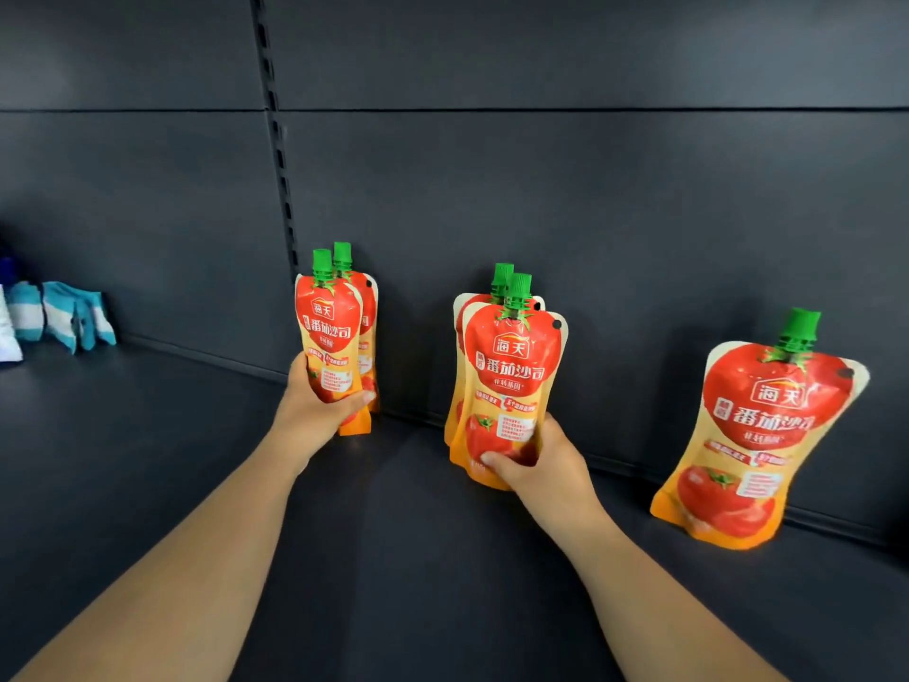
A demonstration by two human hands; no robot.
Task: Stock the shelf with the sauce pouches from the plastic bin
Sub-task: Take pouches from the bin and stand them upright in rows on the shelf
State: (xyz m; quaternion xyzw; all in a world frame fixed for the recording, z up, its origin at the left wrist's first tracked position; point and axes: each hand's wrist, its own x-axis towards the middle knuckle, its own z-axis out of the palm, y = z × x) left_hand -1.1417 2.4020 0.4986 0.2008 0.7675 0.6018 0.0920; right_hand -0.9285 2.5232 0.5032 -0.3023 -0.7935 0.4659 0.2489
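Head view, starting nearest: two bare forearms reach forward and slightly upward over the dark shelf (147, 435), whose flat surface fills the lower part of the frame. The left hand (315, 401) is wrapped around the lower half of a front-left pouch (328, 332), thumb across its front, holding it upright. Directly behind that one stands a rear-left pouch (368, 312), mostly covered, its green cap showing just above and to the right of the front cap; whether the two touch cannot be told. The right hand (536, 460) is closed on the bottom of a front-middle pouch (511, 386), thumb pressed on its lower front, fingers around the right edge. A rear-middle pouch (467, 307) stands just behind it, offset a little left, only its left edge and green cap visible. Further right and well apart from both hands, a single right pouch (757, 435) stands by itself on the shelf, leaning back toward the dark rear panel (590, 189). All the pouches are red and orange with a tomato print and green screw caps. At the far left, near the rear panel, lie some blue-and-white packages (64, 312), blurred. A slotted upright strip (275, 130) runs up the rear panel.
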